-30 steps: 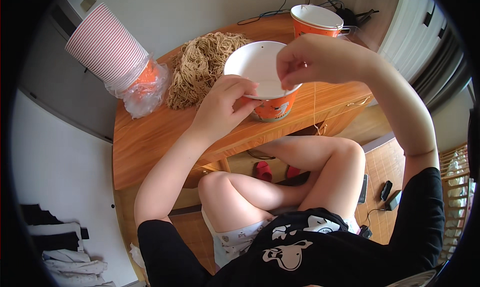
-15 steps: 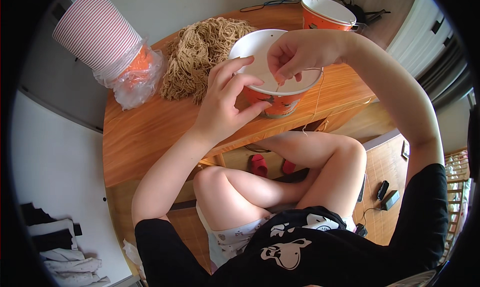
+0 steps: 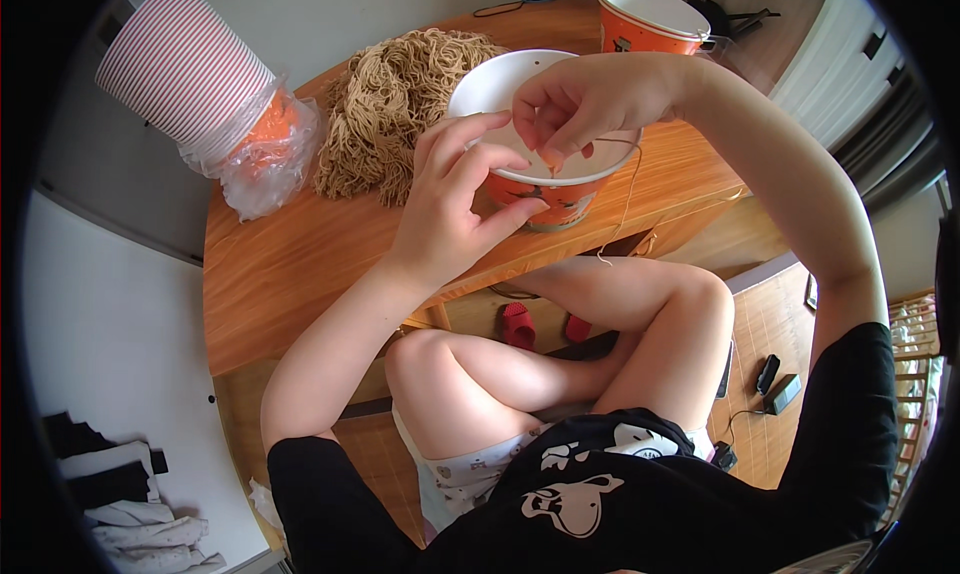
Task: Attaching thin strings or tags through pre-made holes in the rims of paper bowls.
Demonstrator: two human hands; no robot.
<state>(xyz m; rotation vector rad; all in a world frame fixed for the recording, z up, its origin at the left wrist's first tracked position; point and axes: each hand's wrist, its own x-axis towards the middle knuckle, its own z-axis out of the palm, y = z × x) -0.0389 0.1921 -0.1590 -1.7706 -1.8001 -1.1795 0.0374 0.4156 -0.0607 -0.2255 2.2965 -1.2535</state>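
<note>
An orange paper bucket (image 3: 570,212) with a white inside and rim stands on the wooden table in front of me. My right hand (image 3: 585,104) is above its opening, thumb and fingers pinched on a thin beige cord whose short end points down at the near rim. A longer length of cord (image 3: 632,189) crosses the right rim and hangs past the table edge. At the bucket's left front is my left hand (image 3: 450,194), thumb and fingers apart, their tips near the rim and outer wall; whether they touch it I cannot tell.
A heap of beige cords (image 3: 400,104) lies left of the bucket. Beyond it, a stack of striped paper buckets (image 3: 185,64) leans in clear plastic. Another orange bucket (image 3: 652,24) stands at the back right, near dark cables. Below the table are red slippers (image 3: 518,324).
My right hand has shifted slightly left over the bucket, still pinching the cord. My left hand keeps almost the same pose. The whole view has moved a little.
</note>
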